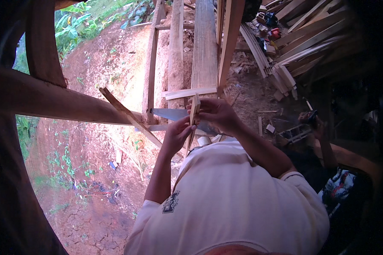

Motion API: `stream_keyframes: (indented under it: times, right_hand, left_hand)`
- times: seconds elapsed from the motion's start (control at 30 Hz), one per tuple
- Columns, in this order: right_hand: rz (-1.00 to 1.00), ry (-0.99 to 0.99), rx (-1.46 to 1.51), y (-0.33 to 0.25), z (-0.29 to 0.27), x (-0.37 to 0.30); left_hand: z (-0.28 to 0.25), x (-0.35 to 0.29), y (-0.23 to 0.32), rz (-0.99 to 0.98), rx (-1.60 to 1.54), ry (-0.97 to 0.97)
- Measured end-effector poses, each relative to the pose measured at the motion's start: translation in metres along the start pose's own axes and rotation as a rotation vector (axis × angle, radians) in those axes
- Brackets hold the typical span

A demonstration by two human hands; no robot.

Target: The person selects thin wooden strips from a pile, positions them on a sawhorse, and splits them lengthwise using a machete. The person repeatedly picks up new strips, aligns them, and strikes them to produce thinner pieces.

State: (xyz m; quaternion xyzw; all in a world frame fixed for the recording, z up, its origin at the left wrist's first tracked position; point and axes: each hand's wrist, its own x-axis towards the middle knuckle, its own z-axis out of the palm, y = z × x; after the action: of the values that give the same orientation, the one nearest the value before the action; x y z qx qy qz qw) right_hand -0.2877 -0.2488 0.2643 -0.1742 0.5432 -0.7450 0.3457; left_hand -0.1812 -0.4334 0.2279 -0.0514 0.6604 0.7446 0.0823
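Pinching 1 strip before the torso: left hand, fingers closed lower on it; right hand, fingers closed near its far end, presumably for steadiness. Saw behind; 1 batten across the plank. Post edges plank's right; room opens left, past the stick.

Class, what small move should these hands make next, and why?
Probably lower the wooden strip onto the wide plank: the left hand and right hand both hold it up, while the plank just beyond offers a broad, flat surface.
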Motion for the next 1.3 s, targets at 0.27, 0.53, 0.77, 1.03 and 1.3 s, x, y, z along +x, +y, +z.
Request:
stream_keyframes:
  times: [0.27,0.53,0.77,1.03,1.3]
  right_hand:
    - [0.045,0.018,-0.035,-0.009,-0.006,-0.002]
    - [0.058,0.016,-0.066,-0.011,-0.005,-0.006]
    - [0.012,-0.011,-0.112,-0.005,-0.004,-0.007]
    - [-0.062,-0.008,-0.32,-0.012,-0.001,0.0]
    - [-0.073,0.008,-0.306,-0.014,-0.001,0.001]
  left_hand:
    - [0.005,0.009,0.002,-0.008,-0.036,-0.006]
    - [0.003,0.01,0.001,0.01,0.053,-0.034]
    - [-0.011,0.012,0.003,-0.038,0.147,-0.124]
    - [-0.014,0.013,0.007,-0.012,0.146,-0.112]
    - [-0.012,0.016,-0.002,-0.001,0.065,-0.083]
